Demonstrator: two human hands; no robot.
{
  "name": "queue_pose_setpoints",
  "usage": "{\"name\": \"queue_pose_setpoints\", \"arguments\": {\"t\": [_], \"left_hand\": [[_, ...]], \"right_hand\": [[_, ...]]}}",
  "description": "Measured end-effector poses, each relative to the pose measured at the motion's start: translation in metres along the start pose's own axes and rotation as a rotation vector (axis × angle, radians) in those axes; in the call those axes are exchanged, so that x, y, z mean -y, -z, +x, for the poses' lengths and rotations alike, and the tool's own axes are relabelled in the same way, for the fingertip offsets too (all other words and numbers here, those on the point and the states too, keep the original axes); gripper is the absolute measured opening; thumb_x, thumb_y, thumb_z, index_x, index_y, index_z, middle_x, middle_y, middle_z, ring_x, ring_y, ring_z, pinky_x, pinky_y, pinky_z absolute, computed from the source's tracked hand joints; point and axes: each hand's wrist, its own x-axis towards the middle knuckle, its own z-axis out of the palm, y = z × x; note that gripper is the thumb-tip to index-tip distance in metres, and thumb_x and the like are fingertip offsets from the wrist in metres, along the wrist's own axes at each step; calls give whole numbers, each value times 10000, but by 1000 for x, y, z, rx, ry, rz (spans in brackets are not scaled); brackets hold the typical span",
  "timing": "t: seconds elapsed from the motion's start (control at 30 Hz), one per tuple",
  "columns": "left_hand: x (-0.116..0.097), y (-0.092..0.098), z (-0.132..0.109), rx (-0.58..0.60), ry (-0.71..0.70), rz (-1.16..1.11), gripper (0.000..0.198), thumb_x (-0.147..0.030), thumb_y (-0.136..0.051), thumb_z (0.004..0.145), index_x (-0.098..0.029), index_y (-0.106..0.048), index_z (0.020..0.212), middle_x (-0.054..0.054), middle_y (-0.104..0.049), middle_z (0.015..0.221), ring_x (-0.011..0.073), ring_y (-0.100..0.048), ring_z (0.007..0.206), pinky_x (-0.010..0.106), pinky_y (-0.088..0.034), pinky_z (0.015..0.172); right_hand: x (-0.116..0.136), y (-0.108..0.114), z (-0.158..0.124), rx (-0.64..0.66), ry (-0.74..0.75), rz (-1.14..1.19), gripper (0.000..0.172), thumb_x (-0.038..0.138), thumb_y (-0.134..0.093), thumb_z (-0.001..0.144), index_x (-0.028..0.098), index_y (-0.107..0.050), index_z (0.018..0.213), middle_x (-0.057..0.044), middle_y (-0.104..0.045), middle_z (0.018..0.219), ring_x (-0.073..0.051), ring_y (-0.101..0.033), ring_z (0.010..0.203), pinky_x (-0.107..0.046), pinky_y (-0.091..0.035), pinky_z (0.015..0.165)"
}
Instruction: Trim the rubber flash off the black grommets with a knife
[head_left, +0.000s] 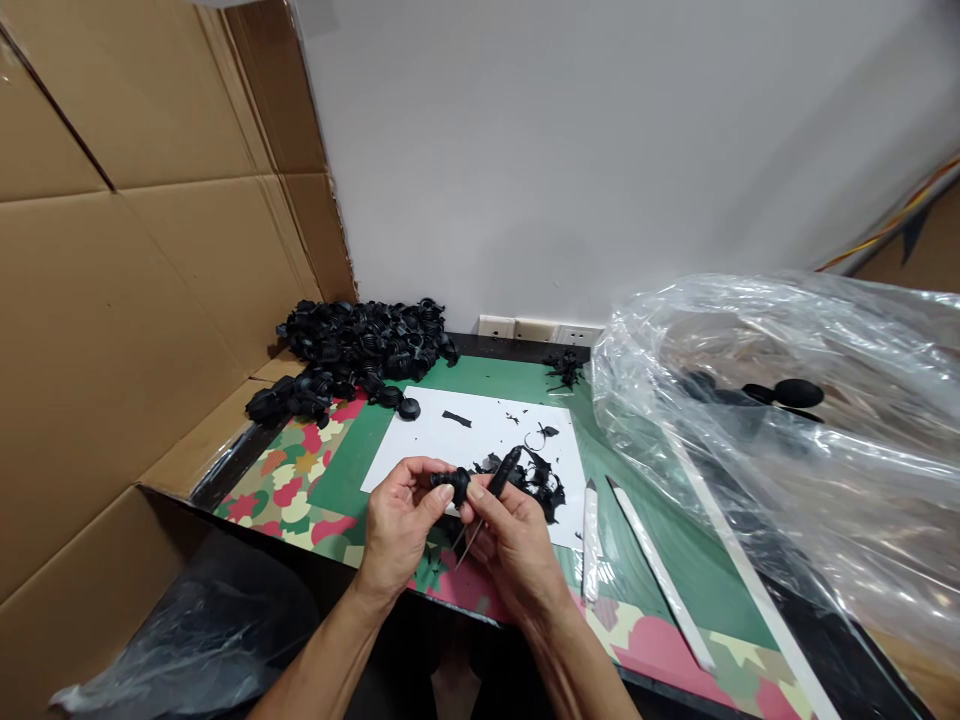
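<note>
In the middle of the head view, my left hand (pixel 401 525) pinches a small black ribbed rubber piece (pixel 450 485) between thumb and fingers. My right hand (pixel 517 540) is closed, and its thumb and fingertip touch the right end of that piece. Tucked in the same hand is a slim tool with a black handle (pixel 507 470). Its thin metal end points down toward me; the exact kind of tool is unclear. Below both hands lies a white sheet (pixel 420 450), with black rubber scraps (pixel 551 490) just beyond my right hand.
A heap of black ribbed rubber parts (pixel 360 345) stands at the back left beside a cardboard wall (pixel 150 250). Two white pen-like sticks (pixel 590 540) lie on the green mat (pixel 487 375). Clear plastic bag (pixel 750 460) covers the right side. More scraps (pixel 564 368) lie near the wall sockets.
</note>
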Motion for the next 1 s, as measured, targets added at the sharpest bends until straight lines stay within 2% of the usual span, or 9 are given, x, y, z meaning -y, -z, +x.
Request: {"name": "queue_pose_setpoints", "arguments": {"t": [0.07,0.17,0.27,0.37,0.5,0.67,0.83,1.0], "left_hand": [[0,2,1,-1,-29,49,181,-198,-726,675,-162,-670,843,46,-719,833,150,-656,751,244,-532,688],[1,5,2,-7,-48,112,174,-208,-711,690,-160,-673,853,43,-717,817,149,-648,720,247,-523,673],[2,7,2,-7,-55,169,149,-213,-696,708,-160,-677,847,44,-716,824,151,-640,731,243,-510,678],[2,8,2,2,-51,199,138,-215,-690,717,-163,-680,844,42,-713,820,152,-633,728,237,-499,665],[2,8,1,29,-26,196,125,-218,-685,723,-166,-681,836,33,-705,796,142,-622,695,230,-491,641],[0,8,0,50,-7,209,140,-225,-691,721,-163,-684,846,34,-696,800,145,-623,715,226,-493,646],[-3,7,-2,65,12,212,149,-230,-699,712,-157,-689,842,32,-691,779,142,-621,698,221,-496,633],[-4,7,-2,70,16,222,151,-238,-698,713,-151,-695,836,45,-694,764,158,-631,707,227,-505,616]], "right_hand": [[1,2,1,0,8,-12,353,403,-817,584,141,-613,703,54,-548,506,-3,-279,329,-156,-194,338],[5,9,1,-93,98,-48,356,420,-815,603,133,-651,736,44,-559,529,-13,-315,341,-162,-209,340],[16,19,-3,-167,243,-106,374,470,-791,638,136,-682,766,12,-612,580,-42,-408,367,-194,-322,373],[26,28,-8,-115,354,-182,403,527,-744,685,156,-713,840,0,-625,565,-111,-537,451,-268,-464,487],[29,31,-12,-90,419,-179,431,550,-748,669,175,-722,882,-24,-663,599,-172,-629,547,-339,-534,575],[18,23,-9,-161,478,-230,347,460,-809,621,170,-728,795,-47,-697,680,-188,-657,553,-348,-561,580],[13,20,-7,-186,533,-294,249,396,-791,655,185,-719,765,-25,-687,685,-171,-654,553,-309,-554,553],[16,27,-6,-103,663,-405,191,366,-771,697,186,-727,744,-66,-680,803,-199,-648,700,-351,-566,641]]}}
